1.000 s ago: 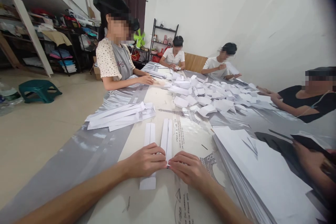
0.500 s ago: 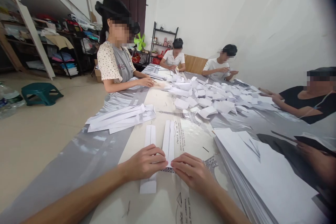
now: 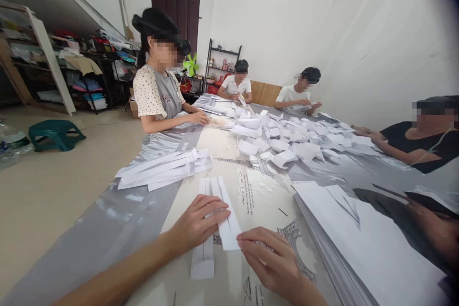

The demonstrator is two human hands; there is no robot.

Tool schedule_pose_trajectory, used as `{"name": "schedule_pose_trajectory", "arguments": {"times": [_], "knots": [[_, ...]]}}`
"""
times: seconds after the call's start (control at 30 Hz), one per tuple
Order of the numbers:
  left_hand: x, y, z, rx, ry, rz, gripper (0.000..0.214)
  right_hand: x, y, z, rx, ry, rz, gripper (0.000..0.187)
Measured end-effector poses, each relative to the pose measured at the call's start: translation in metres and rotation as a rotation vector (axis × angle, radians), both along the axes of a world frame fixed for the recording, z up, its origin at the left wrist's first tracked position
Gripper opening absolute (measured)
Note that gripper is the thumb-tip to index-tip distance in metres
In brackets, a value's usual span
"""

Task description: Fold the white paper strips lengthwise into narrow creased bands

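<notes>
Clock positions are read from the strip in hand, twelve being straight ahead of the wearer. At ten o'clock, a dark green plastic stool [image 3: 56, 135] stands on the floor; nearer on the same bearing, a pile of long folded white paper strips [image 3: 161, 171] lies fanned on the table. At eleven, a co-worker in dotted sleeves and a grey apron [image 3: 168, 93] has hands on the tabletop. The wearer's left hand [image 3: 201, 220] has its fingers together and slightly bent across the strip; the underside is hidden, so whether it pinches cannot be told. Beneath that hand, a flat folded white paper strip [image 3: 202, 269] runs from twelve to six. The strip in hand, a narrow folded piece of white paper [image 3: 230, 234], slants from eleven to five above a cream printed panel [image 3: 265, 203]. The wearer's right hand [image 3: 270, 258] has thumb and forefinger closed on its near right edge, the other fingers loosely curled. Between one and two o'clock, a heap of small folded white paper pieces [image 3: 283, 139] covers the far table. At three, a thick stack of flat white paper sheets [image 3: 362, 229] lies aslant. Between two and three, further off, sits a person in a black top [image 3: 405, 138].
</notes>
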State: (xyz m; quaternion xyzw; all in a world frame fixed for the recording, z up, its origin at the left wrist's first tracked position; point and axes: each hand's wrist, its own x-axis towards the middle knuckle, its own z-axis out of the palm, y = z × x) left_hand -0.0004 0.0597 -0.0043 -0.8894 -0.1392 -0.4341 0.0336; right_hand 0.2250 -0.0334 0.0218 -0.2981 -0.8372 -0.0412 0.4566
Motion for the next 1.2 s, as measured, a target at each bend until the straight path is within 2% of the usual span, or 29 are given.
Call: {"name": "schedule_pose_trajectory", "arguments": {"times": [0.2, 0.33, 0.57, 0.7, 0.77, 0.8, 0.83, 0.9, 1.0, 1.1, 1.2], "knots": [[-0.005, 0.008, -0.005, -0.031, -0.024, 0.087, 0.031, 0.007, 0.0, 0.0, -0.06, 0.075, -0.01, 0.03], [-0.008, 0.016, -0.005, -0.039, -0.038, 0.1, 0.031, 0.015, 0.006, -0.001, -0.112, 0.162, -0.027, 0.03], [-0.005, 0.014, -0.006, -0.053, 0.028, 0.047, 0.033, 0.015, 0.013, -0.007, -0.085, 0.055, 0.061, 0.038], [-0.004, 0.01, 0.003, -0.12, -0.048, 0.143, 0.029, 0.023, 0.011, -0.013, -0.028, 0.08, -0.057, 0.042], [-0.001, 0.002, 0.013, -0.264, -0.12, 0.189, 0.023, 0.029, 0.01, -0.015, 0.027, 0.113, -0.178, 0.044], [0.001, -0.004, 0.02, -0.381, -0.135, 0.187, 0.023, 0.032, 0.01, -0.016, 0.067, 0.116, -0.241, 0.045], [0.004, -0.01, 0.027, -0.563, -0.086, 0.157, 0.029, 0.034, 0.01, -0.017, 0.111, 0.11, -0.294, 0.046], [0.012, -0.025, 0.039, -0.948, 0.032, 0.025, 0.042, 0.035, 0.01, -0.018, 0.183, 0.062, -0.356, 0.047], [0.025, -0.045, 0.05, -1.378, 0.035, -0.144, 0.046, 0.027, 0.009, -0.017, 0.246, -0.019, -0.337, 0.045], [0.033, -0.05, 0.048, -1.593, -0.015, -0.219, 0.042, 0.012, 0.009, -0.016, 0.263, -0.061, -0.286, 0.042], [0.029, -0.036, 0.045, -1.62, -0.059, -0.191, 0.046, 0.005, 0.014, -0.014, 0.168, -0.118, -0.262, 0.04]]}}
